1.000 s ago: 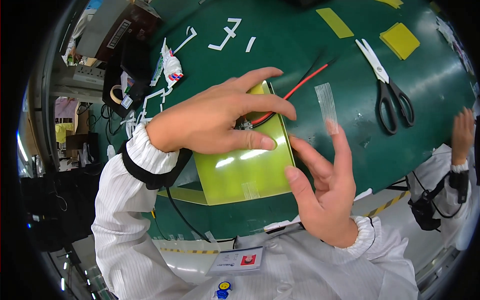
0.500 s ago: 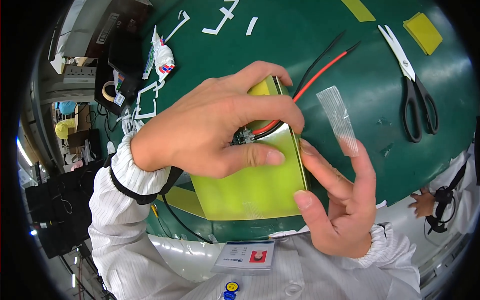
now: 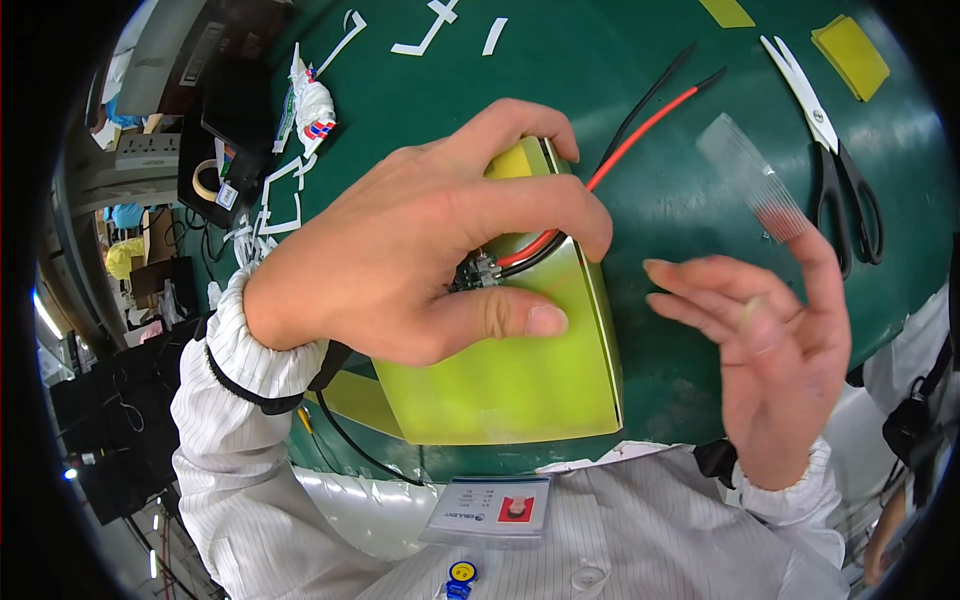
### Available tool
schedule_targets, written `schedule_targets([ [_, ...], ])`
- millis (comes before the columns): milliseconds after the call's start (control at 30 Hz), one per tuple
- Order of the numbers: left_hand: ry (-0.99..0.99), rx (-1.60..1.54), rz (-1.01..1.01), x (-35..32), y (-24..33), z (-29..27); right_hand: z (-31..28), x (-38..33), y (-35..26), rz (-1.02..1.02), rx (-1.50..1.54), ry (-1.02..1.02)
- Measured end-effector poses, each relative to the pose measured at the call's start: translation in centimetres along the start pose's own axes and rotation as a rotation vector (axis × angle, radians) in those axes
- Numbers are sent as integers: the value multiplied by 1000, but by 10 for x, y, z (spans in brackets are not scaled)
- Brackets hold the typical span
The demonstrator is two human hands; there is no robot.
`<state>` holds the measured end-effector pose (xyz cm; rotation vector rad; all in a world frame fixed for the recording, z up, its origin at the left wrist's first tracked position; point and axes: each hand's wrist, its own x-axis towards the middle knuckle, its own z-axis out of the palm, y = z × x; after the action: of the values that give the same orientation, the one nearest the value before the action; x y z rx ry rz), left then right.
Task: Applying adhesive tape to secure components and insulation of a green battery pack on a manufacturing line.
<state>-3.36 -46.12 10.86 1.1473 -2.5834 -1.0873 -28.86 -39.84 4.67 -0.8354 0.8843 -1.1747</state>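
My left hand (image 3: 420, 250) grips a flat yellow-green battery pack (image 3: 520, 380), lifted above the green table (image 3: 620, 60), with the thumb pressed on its face and the fingers curled over its top edge. Under the fingers sits a small circuit board (image 3: 478, 272), from which a red wire (image 3: 640, 130) and a black wire (image 3: 650, 95) run up to the right. My right hand (image 3: 770, 350) is off the pack to its right, fingers spread, with a strip of clear tape (image 3: 750, 175) stuck to the index fingertip.
Black-handled scissors (image 3: 835, 170) lie at the upper right, near yellow pads (image 3: 850, 45). White backing strips (image 3: 430, 30) and a crumpled wrapper (image 3: 312, 105) lie at the upper left, beside a tape roll (image 3: 205, 180). Another person's sleeve (image 3: 905, 370) shows at the right edge.
The pack and my left hand have come closer to the camera. My right hand let go of the pack's right edge and moved away, the tape strip still on its fingertip.
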Motion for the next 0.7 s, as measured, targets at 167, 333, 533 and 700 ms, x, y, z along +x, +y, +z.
schedule_targets([
  [167,2,-15,10,-1,-1,0,-15,15,-15,165,143,-42],
  [333,-10,19,23,-1,-3,-1,0,17,-8,407,216,-136],
  [533,13,2,70,-3,-8,2,15,6,0,313,191,-89],
  [700,-25,11,98,-2,-11,0,24,2,-1,174,88,-41],
])
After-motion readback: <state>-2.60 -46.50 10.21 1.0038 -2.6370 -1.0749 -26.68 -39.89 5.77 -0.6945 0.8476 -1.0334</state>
